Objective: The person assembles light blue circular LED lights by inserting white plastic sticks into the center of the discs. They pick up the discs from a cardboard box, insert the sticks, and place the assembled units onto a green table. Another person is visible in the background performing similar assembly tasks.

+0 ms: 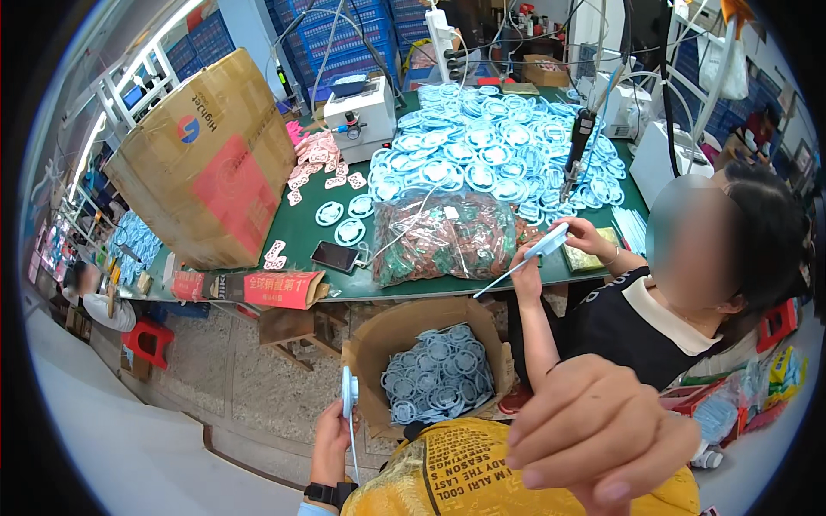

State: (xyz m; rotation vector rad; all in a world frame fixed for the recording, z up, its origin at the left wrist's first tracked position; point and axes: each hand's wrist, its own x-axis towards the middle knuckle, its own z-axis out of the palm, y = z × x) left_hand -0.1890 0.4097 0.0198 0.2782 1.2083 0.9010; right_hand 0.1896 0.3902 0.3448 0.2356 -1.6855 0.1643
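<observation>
My left hand (pixel 329 440), at the lower middle, grips a light-blue plastic fan (pixel 348 394) with a round head and a thin stick, seen nearly edge-on. Close to the camera at the lower right, my right hand (pixel 598 430) has its fingers curled in; whatever they may hold is hidden. Between the hands, beside the table, stands an open cardboard box (pixel 366 340) holding many blue round pieces (pixel 439 378). To the right, a co-worker (pixel 662 318) holds a similar light-blue piece (pixel 546 242) with a stick in both hands.
On the green table (pixel 297 225) lie a heap of light-blue round parts (pixel 482 142), a clear bag of small green and brown parts (pixel 443 236) and a phone (pixel 335 255). A large carton (pixel 206 163) stands left; an electric screwdriver (pixel 582 138) hangs above. Below is a wooden stool (pixel 297 331).
</observation>
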